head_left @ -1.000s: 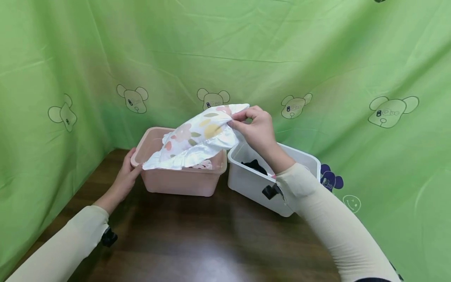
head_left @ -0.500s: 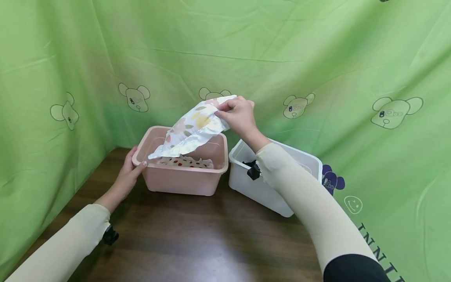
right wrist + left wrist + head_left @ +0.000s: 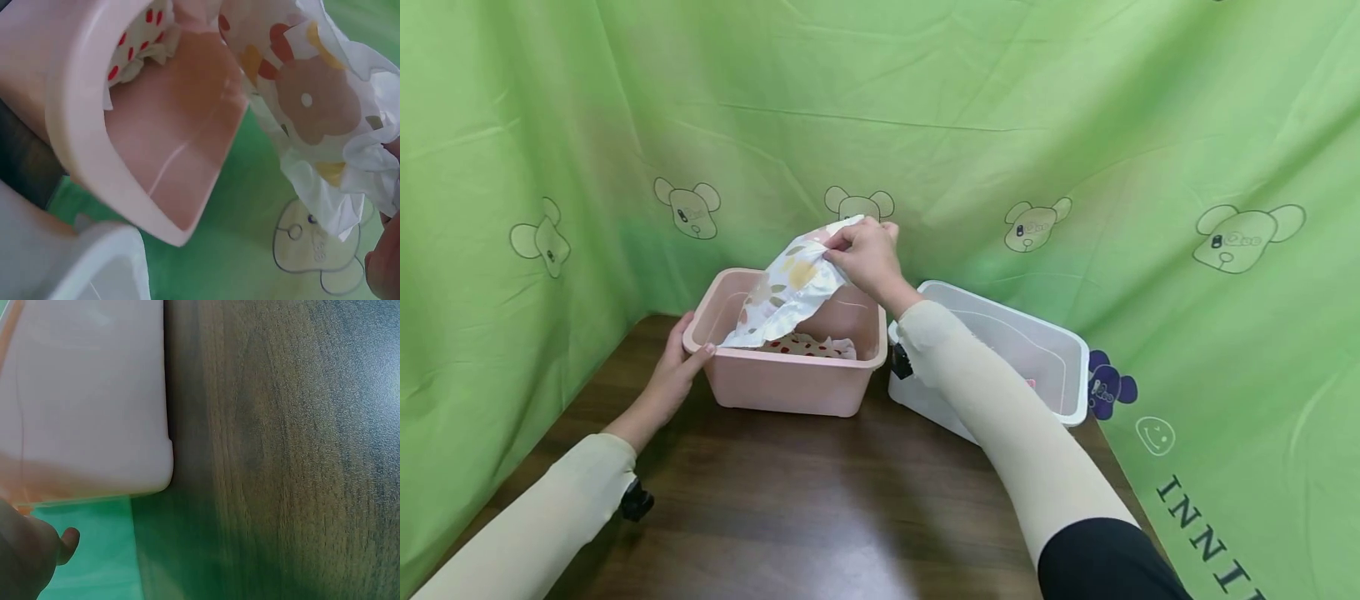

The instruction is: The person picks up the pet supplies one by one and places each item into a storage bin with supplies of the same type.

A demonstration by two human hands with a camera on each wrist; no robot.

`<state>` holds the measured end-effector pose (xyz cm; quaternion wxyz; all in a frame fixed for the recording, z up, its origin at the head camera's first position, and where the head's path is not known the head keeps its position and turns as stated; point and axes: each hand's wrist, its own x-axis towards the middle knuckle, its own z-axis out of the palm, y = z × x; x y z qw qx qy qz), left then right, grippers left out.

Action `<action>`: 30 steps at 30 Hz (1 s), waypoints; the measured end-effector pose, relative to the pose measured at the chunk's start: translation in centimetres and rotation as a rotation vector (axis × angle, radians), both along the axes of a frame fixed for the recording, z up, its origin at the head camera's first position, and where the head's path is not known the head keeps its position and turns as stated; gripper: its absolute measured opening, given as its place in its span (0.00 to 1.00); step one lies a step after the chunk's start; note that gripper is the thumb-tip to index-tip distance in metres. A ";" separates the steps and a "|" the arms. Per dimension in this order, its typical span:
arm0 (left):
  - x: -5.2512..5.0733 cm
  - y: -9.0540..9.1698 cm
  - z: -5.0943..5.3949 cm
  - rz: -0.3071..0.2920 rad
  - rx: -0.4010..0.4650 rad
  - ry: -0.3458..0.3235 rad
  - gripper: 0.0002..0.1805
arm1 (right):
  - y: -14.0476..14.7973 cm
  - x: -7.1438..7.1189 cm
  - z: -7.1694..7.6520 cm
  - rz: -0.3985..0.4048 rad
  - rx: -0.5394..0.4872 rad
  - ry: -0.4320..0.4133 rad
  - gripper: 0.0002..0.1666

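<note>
My right hand (image 3: 868, 257) pinches one edge of a white floral cloth with a ruffled border (image 3: 786, 287). The cloth slants down from my fingers into the pink bin (image 3: 782, 383), its lower corner against the front rim. In the right wrist view the floral cloth (image 3: 315, 100) hangs beside the bin's opening. Inside the bin lies a cream cloth with red spots (image 3: 808, 344), partly covered. My left hand (image 3: 670, 371) grips the bin's left rim, thumb in front and fingers round the outside. The left wrist view shows only part of that hand (image 3: 28, 550) beside the bin wall.
A white bin (image 3: 1015, 325) stands to the right of the pink one, partly behind my right forearm, with a small pink-red bit inside. Both bins rest on a dark wooden table (image 3: 760, 492). A green curtain (image 3: 925, 100) with bear drawings encloses the back and sides.
My right hand has moved left with the floral cloth, from above the gap between the bins to over the pink bin. The spotted cloth shows more. My left hand stays on the rim.
</note>
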<state>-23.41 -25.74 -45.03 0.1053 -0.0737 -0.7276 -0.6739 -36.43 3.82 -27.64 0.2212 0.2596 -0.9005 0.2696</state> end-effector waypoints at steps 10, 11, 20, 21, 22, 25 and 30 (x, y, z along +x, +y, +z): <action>0.0 0.3 0.3 0.000 0.007 -0.022 0.41 | -1.9 -0.9 -1.2 0.041 0.111 -0.015 0.03; 0.0 0.3 0.3 -0.001 0.009 -0.022 0.41 | -2.0 -1.0 -1.2 0.043 0.123 -0.025 0.03; 0.1 0.7 0.0 -0.005 0.020 -0.014 0.41 | -2.3 -1.4 -2.2 0.113 0.225 -0.120 0.04; 0.2 0.8 0.1 -0.005 0.020 -0.013 0.42 | -2.3 -1.4 -2.2 0.125 0.233 -0.127 0.04; 0.2 0.8 0.1 -0.005 0.021 -0.014 0.41 | -2.3 -1.5 -2.3 0.136 0.238 -0.136 0.03; 0.1 0.8 0.2 -0.008 0.022 -0.006 0.41 | -2.2 -1.4 -2.2 0.168 0.256 -0.167 0.03; 0.0 0.8 0.1 -0.003 0.029 -0.001 0.41 | -1.9 -1.3 -2.0 0.226 0.305 -0.185 0.04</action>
